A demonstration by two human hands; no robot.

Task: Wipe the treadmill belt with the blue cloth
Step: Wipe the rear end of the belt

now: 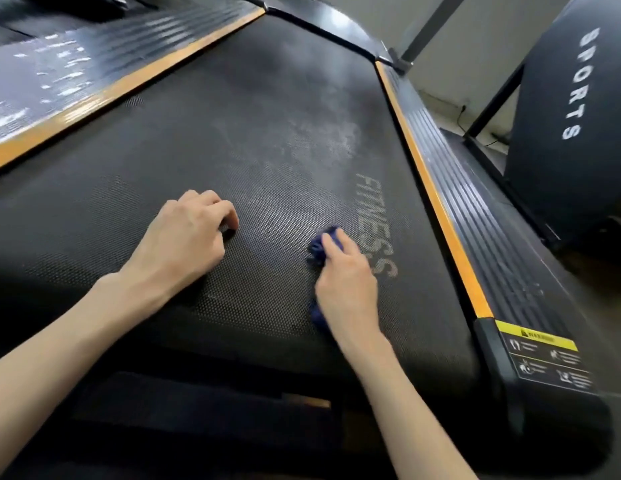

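Right hand (349, 282) on blue cloth (323, 244) — treadmill belt (267, 140) beneath

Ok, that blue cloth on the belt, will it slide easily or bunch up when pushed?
The blue cloth looks soft and crumpled under the right hand, so probably floppy. The treadmill belt is dimpled, so it may drag and bunch.

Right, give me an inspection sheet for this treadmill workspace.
Surface: treadmill belt black, textured, with pale dusty patches mid-belt; FITNESS lettering near the right edge.
Job's things: blue cloth bunched on the belt under the right hand.
Clutter: nothing seen.
Hands: left hand curled, knuckles resting on the belt, empty; right hand pressing on the cloth.
Cables: a thin black cable along the far wall.
Surroundings: orange-trimmed side rails, yellow warning label, a dark panel marked SPORTS.
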